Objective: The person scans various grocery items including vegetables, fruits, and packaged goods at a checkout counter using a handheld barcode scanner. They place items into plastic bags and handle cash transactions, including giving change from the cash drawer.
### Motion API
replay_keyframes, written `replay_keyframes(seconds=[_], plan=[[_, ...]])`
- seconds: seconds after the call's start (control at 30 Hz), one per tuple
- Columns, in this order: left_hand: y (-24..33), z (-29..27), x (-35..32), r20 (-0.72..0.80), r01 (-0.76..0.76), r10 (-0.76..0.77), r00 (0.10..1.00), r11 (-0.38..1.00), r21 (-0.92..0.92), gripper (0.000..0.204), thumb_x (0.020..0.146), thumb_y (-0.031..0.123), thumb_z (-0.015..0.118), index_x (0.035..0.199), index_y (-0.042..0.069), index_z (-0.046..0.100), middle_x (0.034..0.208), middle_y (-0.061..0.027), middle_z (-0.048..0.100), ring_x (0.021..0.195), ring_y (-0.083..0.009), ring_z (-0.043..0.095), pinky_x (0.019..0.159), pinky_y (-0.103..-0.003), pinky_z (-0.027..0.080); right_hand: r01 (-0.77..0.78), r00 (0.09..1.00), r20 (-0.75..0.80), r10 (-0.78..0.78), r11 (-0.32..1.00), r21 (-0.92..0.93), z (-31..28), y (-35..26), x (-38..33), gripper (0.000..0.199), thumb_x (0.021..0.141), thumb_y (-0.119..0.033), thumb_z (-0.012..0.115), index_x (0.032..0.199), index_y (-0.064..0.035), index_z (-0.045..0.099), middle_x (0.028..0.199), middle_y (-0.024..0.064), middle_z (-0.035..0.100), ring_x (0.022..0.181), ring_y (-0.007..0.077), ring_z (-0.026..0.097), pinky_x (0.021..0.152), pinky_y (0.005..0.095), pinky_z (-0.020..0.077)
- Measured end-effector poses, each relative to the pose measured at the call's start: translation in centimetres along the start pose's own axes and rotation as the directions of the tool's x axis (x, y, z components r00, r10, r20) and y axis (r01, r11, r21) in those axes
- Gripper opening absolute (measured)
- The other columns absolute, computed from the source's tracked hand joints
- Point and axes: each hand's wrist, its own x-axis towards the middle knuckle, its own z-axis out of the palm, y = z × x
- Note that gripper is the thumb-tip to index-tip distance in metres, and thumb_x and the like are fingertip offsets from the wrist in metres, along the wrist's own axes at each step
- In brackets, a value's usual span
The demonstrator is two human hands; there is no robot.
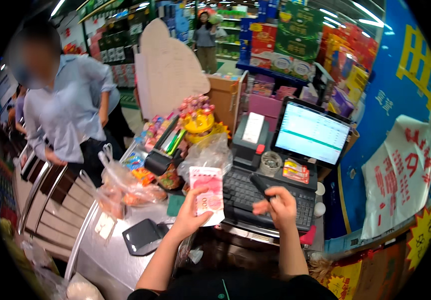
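My left hand is closed on a pink-and-white banknote, thumb on its face and the note held upright in front of me. To its right, my right hand is raised over the black keyboard with the fingers partly curled. A black pen-shaped object slants up and left from those fingers; its kind is not clear. Behind the keyboard stand a lit monitor, a receipt printer with white paper on top, and a small round jar.
Clear plastic bags of goods rest on the metal counter beside a black card-reader-like device. A yellow candy stand rises behind. Past the metal rail a person in a light blue shirt stands at the left.
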Motion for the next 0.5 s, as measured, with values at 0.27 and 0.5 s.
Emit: replay_keyframes(seconds=[0.27,0.5], plan=[[2.0,-0.6,-2.5,0.074,-0.008,-0.002,0.997,0.993,0.121,0.063,0.076,-0.002,0.064,0.133,0.005,0.038,0.131,-0.0106,0.046,0.125,-0.0210,0.042,0.104,-0.032,0.033,-0.110,0.891,0.443,0.096,0.994,0.006,6.0,-0.3,-8.3,0.027,0.093,0.001,0.044,0.118,0.0103,0.046,0.093,0.0270,0.066,0.084,0.0345,0.068,0.078,0.0390,0.0545],[2.5,-0.3,-3.1,0.195,-0.028,-0.006,0.981,0.985,0.171,0.066,0.072,-0.002,0.064,0.133,0.005,0.040,0.133,-0.0108,0.045,0.126,-0.0218,0.042,0.105,-0.032,0.032,-0.148,0.885,0.455,0.095,0.986,0.082,8.3,0.1,-9.1,0.026,0.093,0.002,0.043,0.118,0.0070,0.049,0.095,0.0235,0.067,0.088,0.0325,0.068,0.082,0.0361,0.0529]])
